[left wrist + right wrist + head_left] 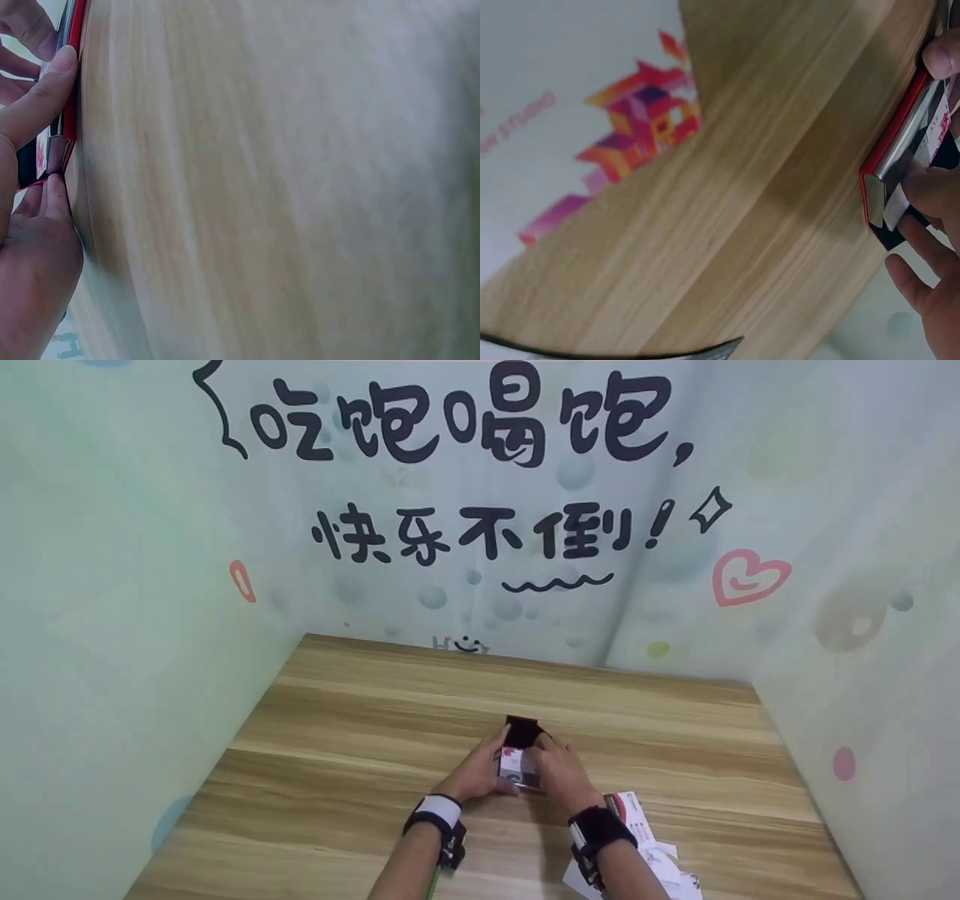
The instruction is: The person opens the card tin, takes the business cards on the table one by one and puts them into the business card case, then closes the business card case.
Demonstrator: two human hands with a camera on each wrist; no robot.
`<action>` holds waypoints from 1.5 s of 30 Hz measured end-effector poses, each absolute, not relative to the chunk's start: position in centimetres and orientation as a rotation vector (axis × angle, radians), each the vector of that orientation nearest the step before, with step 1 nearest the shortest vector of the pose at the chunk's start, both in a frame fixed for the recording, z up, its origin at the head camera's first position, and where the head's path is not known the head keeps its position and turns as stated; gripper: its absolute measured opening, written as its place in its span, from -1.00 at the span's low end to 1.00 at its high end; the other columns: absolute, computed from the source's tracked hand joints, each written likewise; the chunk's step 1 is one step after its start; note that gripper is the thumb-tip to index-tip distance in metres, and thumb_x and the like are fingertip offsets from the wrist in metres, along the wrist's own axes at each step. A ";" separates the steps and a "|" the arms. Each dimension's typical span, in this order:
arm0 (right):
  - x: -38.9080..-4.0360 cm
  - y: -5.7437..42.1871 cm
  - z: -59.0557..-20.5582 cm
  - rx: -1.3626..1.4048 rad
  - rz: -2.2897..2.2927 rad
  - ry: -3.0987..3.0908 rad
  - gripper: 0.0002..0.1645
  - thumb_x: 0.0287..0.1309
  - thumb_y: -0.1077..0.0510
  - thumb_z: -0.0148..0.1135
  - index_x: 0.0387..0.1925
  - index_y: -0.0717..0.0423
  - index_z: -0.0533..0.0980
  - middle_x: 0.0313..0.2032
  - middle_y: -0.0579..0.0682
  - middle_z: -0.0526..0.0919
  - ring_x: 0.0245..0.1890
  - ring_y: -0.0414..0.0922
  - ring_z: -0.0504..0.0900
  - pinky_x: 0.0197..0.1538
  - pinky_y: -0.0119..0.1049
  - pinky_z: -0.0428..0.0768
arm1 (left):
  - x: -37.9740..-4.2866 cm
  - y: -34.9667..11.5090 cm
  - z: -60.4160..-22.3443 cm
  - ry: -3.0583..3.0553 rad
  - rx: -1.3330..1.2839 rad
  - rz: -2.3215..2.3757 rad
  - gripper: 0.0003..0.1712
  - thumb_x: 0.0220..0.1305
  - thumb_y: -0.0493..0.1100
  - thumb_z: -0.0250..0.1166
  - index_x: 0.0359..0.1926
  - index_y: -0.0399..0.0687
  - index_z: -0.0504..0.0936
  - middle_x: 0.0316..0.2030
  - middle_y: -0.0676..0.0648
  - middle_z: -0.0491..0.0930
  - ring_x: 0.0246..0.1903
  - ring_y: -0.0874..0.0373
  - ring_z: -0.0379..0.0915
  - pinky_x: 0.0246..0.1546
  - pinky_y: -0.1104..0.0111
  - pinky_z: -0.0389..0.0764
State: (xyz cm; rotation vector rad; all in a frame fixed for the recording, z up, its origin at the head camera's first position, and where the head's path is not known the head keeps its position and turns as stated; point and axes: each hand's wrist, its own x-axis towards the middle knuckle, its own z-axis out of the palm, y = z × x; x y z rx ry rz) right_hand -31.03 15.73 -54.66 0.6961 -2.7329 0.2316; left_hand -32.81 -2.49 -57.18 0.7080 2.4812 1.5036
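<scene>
A card case (522, 732) with a red outside, a black lining and a metal frame lies opened near the middle of the wooden table. My left hand (478, 771) grips it from the left; in the left wrist view its thumb (60, 64) presses along the case's side. At the right side is my right hand (562, 772). In the right wrist view its thumb and fingers pinch a white business card (897, 204) at the case's end. A printed business card (516, 761) shows inside the frame. Fingers partly cover the case.
Several loose business cards (636, 819) lie overlapping under and beside the right forearm. One card (577, 105) with a pink and orange print looms large in the right wrist view. Printed cloth walls (465, 607) enclose the back and sides of the wooden table (337, 735).
</scene>
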 end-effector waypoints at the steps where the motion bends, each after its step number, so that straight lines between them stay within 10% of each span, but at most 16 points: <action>1: -30.9 15.6 -54.7 0.698 0.217 -2.734 -0.57 -0.20 0.53 0.38 -0.17 0.25 0.66 -0.11 0.18 0.63 -0.08 0.18 0.63 0.07 0.10 0.64 | -32.8 -2.5 -57.1 2.494 0.705 1.492 0.33 -0.10 -0.27 0.60 0.56 -0.32 -0.08 0.53 -0.42 -0.01 0.53 -0.25 -0.03 0.56 -0.01 0.05; 13: -28.8 14.3 -56.0 0.606 0.087 -2.750 -0.57 -0.04 0.17 0.43 -0.08 0.24 0.62 -0.02 0.14 0.62 -0.04 0.13 0.62 -0.05 0.08 0.62 | -32.5 -2.6 -56.9 2.461 0.667 1.532 0.31 -0.09 -0.34 0.57 0.57 -0.29 -0.10 0.50 -0.48 -0.03 0.50 -0.30 0.01 0.55 -0.04 0.06; 29: -26.7 13.4 -56.0 0.572 0.064 -2.725 -0.72 0.10 0.17 0.31 -0.14 0.20 0.60 -0.16 0.08 0.65 -0.17 0.06 0.61 -0.17 0.00 0.56 | -32.6 -2.9 -57.0 2.279 0.705 1.695 0.33 -0.04 -0.39 0.52 0.56 -0.35 -0.23 0.53 -0.49 -0.23 0.51 -0.29 -0.02 0.52 0.07 0.16; 45: -27.8 17.3 -53.9 0.489 0.289 -2.736 -0.34 0.03 0.07 0.40 0.16 0.30 0.52 0.10 0.26 0.57 0.10 0.23 0.58 0.08 0.23 0.54 | -32.4 -2.3 -56.8 2.476 0.737 1.519 0.31 -0.08 -0.34 0.57 0.55 -0.36 -0.10 0.47 -0.52 0.00 0.49 -0.35 -0.03 0.55 -0.05 0.05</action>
